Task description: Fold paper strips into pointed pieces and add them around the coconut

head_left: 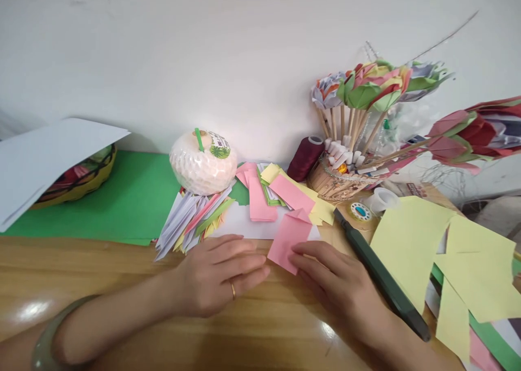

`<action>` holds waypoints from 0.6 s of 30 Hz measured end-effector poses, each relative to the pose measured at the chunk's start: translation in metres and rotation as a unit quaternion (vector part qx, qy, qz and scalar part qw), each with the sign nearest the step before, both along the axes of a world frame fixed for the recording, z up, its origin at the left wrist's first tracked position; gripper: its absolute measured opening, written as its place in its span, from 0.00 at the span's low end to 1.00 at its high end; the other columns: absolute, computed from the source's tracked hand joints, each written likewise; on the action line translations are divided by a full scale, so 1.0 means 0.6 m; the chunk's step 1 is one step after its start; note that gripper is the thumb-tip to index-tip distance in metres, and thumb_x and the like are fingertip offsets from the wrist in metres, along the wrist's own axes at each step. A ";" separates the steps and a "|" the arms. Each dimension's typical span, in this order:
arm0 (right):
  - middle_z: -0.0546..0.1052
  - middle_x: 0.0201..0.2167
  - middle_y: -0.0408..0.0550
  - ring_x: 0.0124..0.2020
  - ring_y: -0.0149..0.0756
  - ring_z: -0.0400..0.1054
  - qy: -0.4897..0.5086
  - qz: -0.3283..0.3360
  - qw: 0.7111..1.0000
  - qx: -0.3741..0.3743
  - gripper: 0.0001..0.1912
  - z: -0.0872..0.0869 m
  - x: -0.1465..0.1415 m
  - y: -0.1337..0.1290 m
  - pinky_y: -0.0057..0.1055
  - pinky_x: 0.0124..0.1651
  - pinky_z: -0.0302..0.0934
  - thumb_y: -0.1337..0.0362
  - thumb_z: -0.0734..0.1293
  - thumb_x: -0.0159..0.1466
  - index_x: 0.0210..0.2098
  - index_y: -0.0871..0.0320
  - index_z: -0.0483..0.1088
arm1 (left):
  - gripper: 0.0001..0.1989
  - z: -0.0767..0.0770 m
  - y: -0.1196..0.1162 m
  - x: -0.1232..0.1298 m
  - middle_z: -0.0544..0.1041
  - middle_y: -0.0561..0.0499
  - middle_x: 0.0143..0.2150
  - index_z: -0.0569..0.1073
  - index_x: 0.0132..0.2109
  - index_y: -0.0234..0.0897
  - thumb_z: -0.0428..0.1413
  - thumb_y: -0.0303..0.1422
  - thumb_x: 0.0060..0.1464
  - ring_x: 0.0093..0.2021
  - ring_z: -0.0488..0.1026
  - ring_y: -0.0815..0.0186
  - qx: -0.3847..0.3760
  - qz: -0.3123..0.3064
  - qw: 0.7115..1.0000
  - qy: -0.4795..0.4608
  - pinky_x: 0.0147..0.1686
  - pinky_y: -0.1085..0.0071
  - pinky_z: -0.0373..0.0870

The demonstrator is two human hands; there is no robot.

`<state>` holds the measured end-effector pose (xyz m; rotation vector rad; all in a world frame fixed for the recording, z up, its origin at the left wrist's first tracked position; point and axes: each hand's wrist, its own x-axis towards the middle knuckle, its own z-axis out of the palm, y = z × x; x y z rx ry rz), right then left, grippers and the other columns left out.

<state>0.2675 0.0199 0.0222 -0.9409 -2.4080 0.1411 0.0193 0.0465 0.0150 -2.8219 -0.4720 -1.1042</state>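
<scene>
"The fingers (pixel 312 248) of the right hand (pixel 345 284): holding anything?"

"Yes, the pink paper (pixel 288 243), by its near right edge. The left hand (pixel 217 276) is loose, fingertips just beside the paper's near left corner."

"So the right is nearer?"

"It's touching; the paper lies ahead and leftward of it."

"And it points?"

"Folded tip away, long axis leaning slightly right, toward other pink slips (pixel 292 192)."

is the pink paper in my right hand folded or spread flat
Partly folded: the pink paper has a pointed flap at its far end; the rest looks flat.
</scene>
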 end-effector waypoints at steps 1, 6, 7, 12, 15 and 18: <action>0.75 0.41 0.53 0.40 0.37 0.70 -0.006 -0.005 1.000 -0.008 0.11 -0.007 -0.006 0.001 0.31 0.36 0.67 0.72 0.57 0.67 0.44 0.59 0.69 | 0.12 -0.002 -0.003 0.004 0.78 0.50 0.43 0.74 0.46 0.30 0.46 0.23 0.64 0.47 0.70 0.65 0.001 0.001 1.000 0.022 0.49 0.67 0.68; 0.75 0.37 0.52 0.38 0.37 0.70 0.012 0.012 0.998 -0.062 0.10 -0.022 -0.027 0.009 0.31 0.35 0.67 0.71 0.59 0.66 0.40 0.60 0.72 | 0.15 -0.025 -0.013 0.016 0.77 0.47 0.45 0.74 0.45 0.29 0.42 0.24 0.65 0.45 0.71 0.61 -0.006 0.041 0.993 0.110 0.47 0.62 0.69; 0.75 0.37 0.52 0.37 0.36 0.70 0.018 0.012 0.997 -0.075 0.09 -0.021 -0.026 0.010 0.30 0.35 0.67 0.71 0.60 0.66 0.40 0.60 0.72 | 0.16 -0.028 -0.013 0.017 0.77 0.47 0.44 0.74 0.44 0.29 0.41 0.24 0.65 0.45 0.71 0.61 -0.006 0.045 0.992 0.118 0.46 0.61 0.69; 0.75 0.35 0.50 0.35 0.35 0.69 0.000 0.018 0.995 -0.097 0.08 -0.019 -0.013 0.016 0.29 0.34 0.65 0.71 0.61 0.65 0.37 0.58 0.72 | 0.16 -0.032 -0.013 0.012 0.76 0.45 0.46 0.73 0.46 0.27 0.41 0.22 0.64 0.48 0.70 0.58 0.011 0.052 0.988 0.142 0.49 0.58 0.68; 0.75 0.32 0.49 0.34 0.34 0.68 -0.022 0.025 0.997 -0.075 0.08 -0.018 -0.012 0.017 0.29 0.34 0.63 0.69 0.61 0.65 0.35 0.58 0.72 | 0.15 -0.037 -0.011 0.009 0.76 0.45 0.47 0.73 0.46 0.28 0.42 0.22 0.64 0.49 0.69 0.58 0.015 0.052 0.988 0.142 0.51 0.58 0.67; 0.74 0.30 0.47 0.33 0.34 0.66 -0.039 0.026 0.997 -0.058 0.08 -0.016 -0.017 0.017 0.29 0.33 0.61 0.69 0.61 0.66 0.33 0.58 0.72 | 0.14 -0.039 -0.011 0.010 0.76 0.45 0.47 0.74 0.44 0.31 0.43 0.24 0.64 0.48 0.70 0.59 0.003 0.049 0.990 0.134 0.51 0.58 0.67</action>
